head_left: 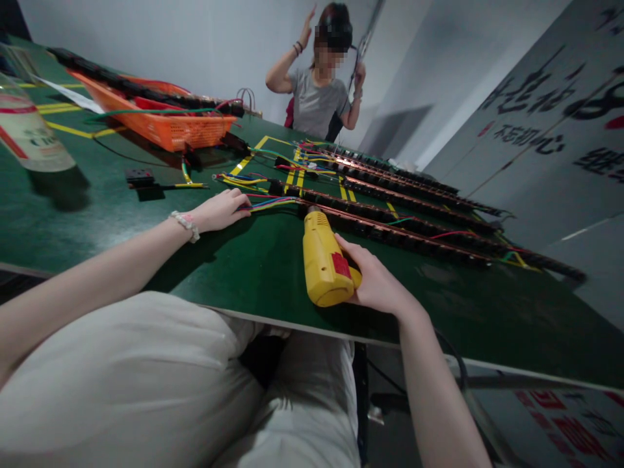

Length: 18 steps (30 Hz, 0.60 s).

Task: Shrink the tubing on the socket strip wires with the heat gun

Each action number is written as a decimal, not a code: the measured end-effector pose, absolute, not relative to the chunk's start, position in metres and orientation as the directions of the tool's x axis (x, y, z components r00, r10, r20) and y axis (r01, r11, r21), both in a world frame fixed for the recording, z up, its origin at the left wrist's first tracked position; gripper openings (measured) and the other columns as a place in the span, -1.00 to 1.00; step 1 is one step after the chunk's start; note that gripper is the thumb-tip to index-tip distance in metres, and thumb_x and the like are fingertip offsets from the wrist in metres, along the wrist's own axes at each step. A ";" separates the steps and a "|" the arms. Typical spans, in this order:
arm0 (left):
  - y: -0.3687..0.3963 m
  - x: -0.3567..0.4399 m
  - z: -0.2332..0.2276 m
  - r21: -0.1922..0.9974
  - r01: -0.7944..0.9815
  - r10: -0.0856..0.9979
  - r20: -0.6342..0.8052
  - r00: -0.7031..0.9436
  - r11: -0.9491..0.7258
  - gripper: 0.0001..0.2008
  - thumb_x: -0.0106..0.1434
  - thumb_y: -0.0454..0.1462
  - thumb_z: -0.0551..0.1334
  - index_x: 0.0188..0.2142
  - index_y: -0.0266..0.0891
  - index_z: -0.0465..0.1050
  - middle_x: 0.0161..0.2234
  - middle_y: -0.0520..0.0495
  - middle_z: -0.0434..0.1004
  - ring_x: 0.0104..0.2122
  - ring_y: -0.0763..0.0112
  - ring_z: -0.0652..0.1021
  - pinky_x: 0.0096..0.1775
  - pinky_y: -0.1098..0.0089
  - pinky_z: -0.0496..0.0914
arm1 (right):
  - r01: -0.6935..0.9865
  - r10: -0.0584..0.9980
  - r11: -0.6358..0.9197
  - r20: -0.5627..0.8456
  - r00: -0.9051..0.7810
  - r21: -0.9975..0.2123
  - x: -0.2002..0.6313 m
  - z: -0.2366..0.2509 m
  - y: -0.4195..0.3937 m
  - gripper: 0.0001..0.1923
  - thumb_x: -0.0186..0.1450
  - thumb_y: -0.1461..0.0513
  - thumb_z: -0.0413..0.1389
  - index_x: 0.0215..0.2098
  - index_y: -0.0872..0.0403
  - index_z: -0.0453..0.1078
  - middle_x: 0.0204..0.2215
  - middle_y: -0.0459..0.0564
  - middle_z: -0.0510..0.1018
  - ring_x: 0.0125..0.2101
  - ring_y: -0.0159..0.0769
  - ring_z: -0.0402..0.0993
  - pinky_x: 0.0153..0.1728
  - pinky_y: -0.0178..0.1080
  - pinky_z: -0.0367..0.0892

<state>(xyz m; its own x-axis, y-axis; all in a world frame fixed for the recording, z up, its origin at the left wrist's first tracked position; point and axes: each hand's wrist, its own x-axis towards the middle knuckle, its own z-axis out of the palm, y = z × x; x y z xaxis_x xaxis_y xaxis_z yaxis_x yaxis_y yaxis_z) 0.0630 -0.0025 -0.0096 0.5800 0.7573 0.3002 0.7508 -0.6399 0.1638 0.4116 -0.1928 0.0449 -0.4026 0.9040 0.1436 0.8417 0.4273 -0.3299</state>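
Note:
A yellow heat gun [324, 263] is in my right hand [373, 273], whose fingers wrap round its handle. Its nozzle points away from me, at the near end of a long black strip [390, 235] with copper-coloured bars along it. Coloured wires [273, 204] run out of that end to the left. My left hand [225, 211] is closed on these wires, thumb and fingertips together, and rests low over the green table. Just beyond it lie more wire ends [238, 180] from a second strip.
Several similar strips [400, 185] lie side by side towards the back right. An orange basket [195, 133] holding strips and wires stands at the back left. A bottle [29, 130] is at the far left, a black connector [141, 179] nearer. Across the table [234, 260] sits another person [319, 97].

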 end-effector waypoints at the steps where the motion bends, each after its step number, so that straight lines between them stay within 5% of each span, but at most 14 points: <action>1: -0.003 0.062 -0.010 0.171 0.751 0.760 0.299 0.577 -0.638 -0.61 0.30 -0.07 0.04 -0.08 -0.26 0.45 -0.11 -0.20 0.43 -0.08 0.14 0.45 0.01 0.18 0.35 | 0.842 0.904 0.428 0.141 -0.404 -0.329 0.412 0.045 -0.190 0.10 0.04 0.04 0.32 0.40 -0.14 -0.18 0.22 0.09 0.26 0.13 0.03 0.26 0.09 0.10 0.18; 13: -0.015 0.037 0.002 0.121 0.881 0.856 0.328 0.399 -0.457 -0.63 0.26 -0.04 0.06 -0.15 -0.21 0.48 -0.08 -0.16 0.43 -0.07 0.13 0.49 -0.10 0.27 0.38 | 0.839 0.872 0.485 0.204 -0.445 -0.247 0.383 0.042 -0.190 0.13 0.08 0.06 0.29 0.42 -0.10 -0.29 0.21 0.16 0.23 0.09 0.06 0.23 0.05 0.08 0.17; 18: -0.009 0.025 0.001 0.217 0.916 0.909 0.329 0.256 -0.337 -0.62 0.23 0.01 0.11 -0.28 -0.22 0.52 -0.21 -0.18 0.51 -0.17 0.13 0.53 -0.17 0.31 0.37 | 0.807 0.846 0.533 0.195 -0.496 -0.255 0.365 0.043 -0.182 0.15 0.08 0.02 0.29 0.42 -0.09 -0.32 0.19 0.17 0.25 0.07 0.06 0.24 0.03 0.05 0.18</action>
